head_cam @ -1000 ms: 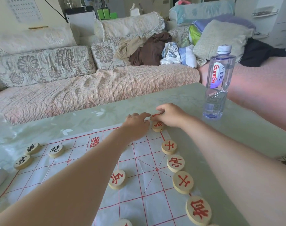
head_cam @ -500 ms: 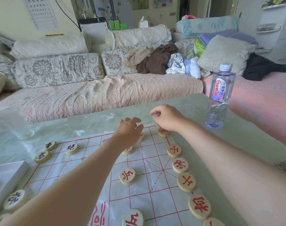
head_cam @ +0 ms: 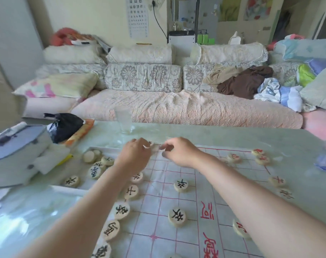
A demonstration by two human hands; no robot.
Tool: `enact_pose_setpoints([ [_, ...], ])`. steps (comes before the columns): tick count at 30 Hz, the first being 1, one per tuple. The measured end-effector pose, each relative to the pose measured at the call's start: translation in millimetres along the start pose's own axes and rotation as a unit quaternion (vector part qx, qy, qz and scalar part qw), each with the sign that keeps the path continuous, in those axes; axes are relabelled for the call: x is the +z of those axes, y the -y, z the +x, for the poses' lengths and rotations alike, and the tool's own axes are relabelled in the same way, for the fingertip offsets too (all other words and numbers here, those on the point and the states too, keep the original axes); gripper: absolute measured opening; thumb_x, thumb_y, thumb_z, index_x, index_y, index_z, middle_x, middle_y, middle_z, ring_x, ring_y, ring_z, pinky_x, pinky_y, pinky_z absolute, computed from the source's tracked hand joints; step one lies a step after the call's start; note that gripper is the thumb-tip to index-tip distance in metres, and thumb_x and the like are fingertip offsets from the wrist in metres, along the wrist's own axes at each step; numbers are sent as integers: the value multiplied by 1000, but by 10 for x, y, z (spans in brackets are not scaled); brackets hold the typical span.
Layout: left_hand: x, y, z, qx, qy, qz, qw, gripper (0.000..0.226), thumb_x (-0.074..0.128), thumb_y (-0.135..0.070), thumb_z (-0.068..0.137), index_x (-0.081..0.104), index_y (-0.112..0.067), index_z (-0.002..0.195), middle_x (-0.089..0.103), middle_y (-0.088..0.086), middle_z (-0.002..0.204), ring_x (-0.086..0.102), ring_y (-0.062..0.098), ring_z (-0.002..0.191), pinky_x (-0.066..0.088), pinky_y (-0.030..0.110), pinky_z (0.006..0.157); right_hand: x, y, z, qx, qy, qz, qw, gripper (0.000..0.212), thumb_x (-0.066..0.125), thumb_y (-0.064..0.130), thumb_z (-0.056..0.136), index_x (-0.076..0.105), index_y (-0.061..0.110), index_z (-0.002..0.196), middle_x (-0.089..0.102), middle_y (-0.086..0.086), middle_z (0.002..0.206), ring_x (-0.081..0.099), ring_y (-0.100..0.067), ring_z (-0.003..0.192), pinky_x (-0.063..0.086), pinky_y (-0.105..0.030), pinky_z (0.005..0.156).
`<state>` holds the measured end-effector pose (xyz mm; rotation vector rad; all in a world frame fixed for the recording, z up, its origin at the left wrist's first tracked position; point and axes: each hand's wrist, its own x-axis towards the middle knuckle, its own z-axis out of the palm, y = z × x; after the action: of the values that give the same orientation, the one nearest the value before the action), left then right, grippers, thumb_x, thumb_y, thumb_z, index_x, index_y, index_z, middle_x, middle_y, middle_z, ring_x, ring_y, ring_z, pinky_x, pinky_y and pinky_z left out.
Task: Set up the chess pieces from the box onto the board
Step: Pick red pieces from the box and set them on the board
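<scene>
Chess set-up under way: a person is stretching both arms over the board on the tabletop. The left hand and right hand are hovering close together above the board's far edge with fingers curling inward. Motion blur is hiding whether either is pinching a piece. What looks like a pale piece is lying between the two hands, just past the left fingertips.

Black-lettered pieces are lining the board edge beside the left forearm, and two more are sitting between the forearms. A loose pile is waiting off the board, left of the left hand. Red-lettered pieces are sitting well to the right of the right hand. A clear glass is standing beyond both hands, a black bag is lying far left of them, and a sofa is filling the background.
</scene>
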<state>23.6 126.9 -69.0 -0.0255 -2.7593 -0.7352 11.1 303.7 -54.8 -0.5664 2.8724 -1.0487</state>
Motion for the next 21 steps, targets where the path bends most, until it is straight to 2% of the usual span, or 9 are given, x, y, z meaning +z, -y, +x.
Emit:
enact_pose_setpoints([
  [4,-367,737,-198,-31,-22,33,999,23,51,-27,90,63,-26,110,61,-1,106,55,22,102,43,31,84,491,515,225,-23,40,-12,999,23,62,23,92,70,23,113,66,6,100,61,-15,95,47,-26,82],
  [7,-468,1250,-365,-54,-74,54,994,24,52,-23,87,63,-25,108,62,-1,111,51,26,107,43,35,90,827,801,375,-39,69,-37,996,31,58,17,92,67,25,121,64,7,107,57,-11,96,39,-21,79],
  [9,-488,1509,-476,-77,-88,71,991,29,54,-23,87,61,-24,115,60,2,115,47,27,108,41,36,91,1035,944,479,-50,79,-56,994,36,56,15,93,64,25,126,63,5,119,55,-10,102,36,-19,82],
  [14,-575,1937,-499,-98,-44,63,992,38,55,-22,85,57,-21,124,57,5,118,44,27,114,41,36,95,1535,1182,818,-75,68,-106,989,44,55,18,92,55,22,136,54,-3,139,51,-22,127,42,-31,103],
  [18,-604,2043,-471,-80,-29,27,996,42,53,-16,84,57,-20,126,58,5,118,52,25,110,44,33,91,1821,1369,1150,-86,61,-143,984,51,52,17,91,48,24,141,48,-3,144,45,-26,131,39,-38,108],
  [21,-583,2056,-470,-55,-30,5,998,43,53,-11,82,58,-17,124,59,6,118,53,26,108,45,34,91,1944,1516,1376,-91,67,-209,972,57,57,28,90,44,28,145,45,-2,149,41,-27,136,35,-38,111],
])
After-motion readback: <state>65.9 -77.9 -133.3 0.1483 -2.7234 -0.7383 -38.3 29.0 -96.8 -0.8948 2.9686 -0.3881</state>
